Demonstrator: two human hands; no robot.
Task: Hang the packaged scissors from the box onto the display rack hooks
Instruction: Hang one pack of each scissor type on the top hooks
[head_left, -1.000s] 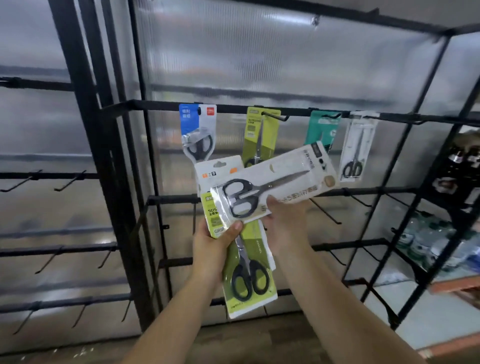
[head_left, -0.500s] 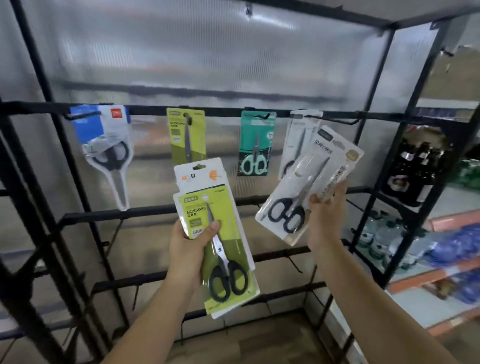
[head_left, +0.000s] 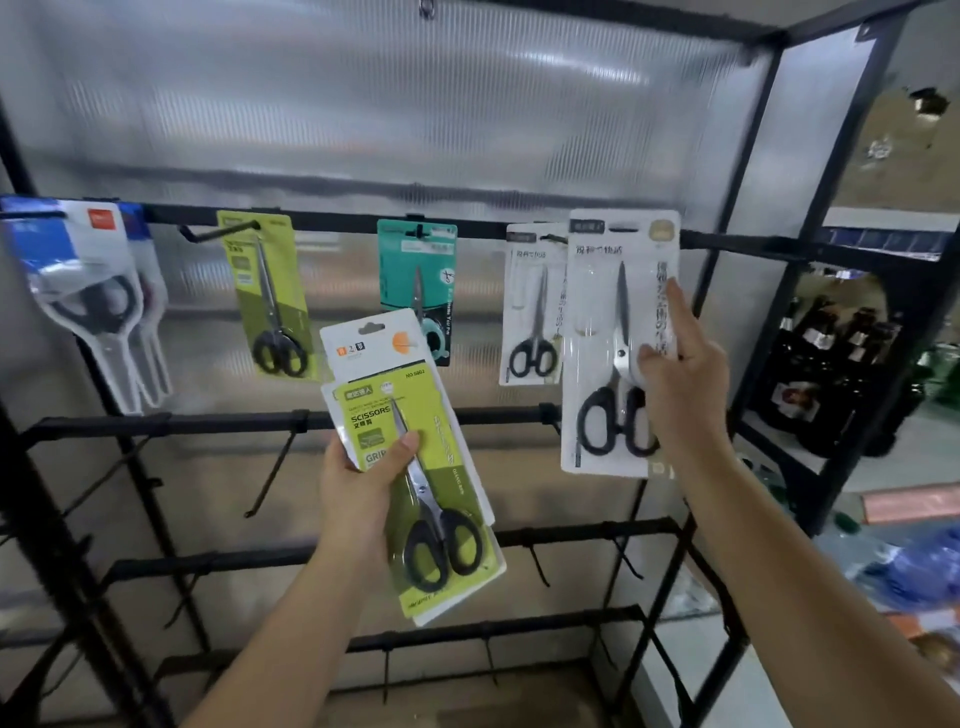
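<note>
Ribbed translucent sheeting (head_left: 415, 104) backs the black display rack (head_left: 727, 244) in front of me. My right hand (head_left: 685, 384) holds a white scissors pack (head_left: 608, 312) upright at the right end of the rack's top bar, thumb curled onto its front and forefinger stretched up along its right edge; the pack's slotted top sits level with the bar, though I cannot tell whether it is on a hook. Just to its left a smaller white pack (head_left: 532, 306) hangs from the same bar, partly covered by the one I hold. Further left along the bar hang a teal pack (head_left: 415, 260), a green pack (head_left: 270, 296) and, at the far left end, a blue-and-white pack (head_left: 78, 291). My left hand (head_left: 363, 488) grips a lime-green scissors pack (head_left: 436, 493) marked SCISSORS, thumb pressed across its front, with an orange-marked white pack (head_left: 363, 343) stacked behind it; both are tilted, handles toward the lower right, in front of the rack's middle bars and clear of them. Below, bare hooks (head_left: 270, 473) stick out from the lower bars. Beyond the rack's right edge, dark bottles (head_left: 831, 374) stand on a shelf.
</note>
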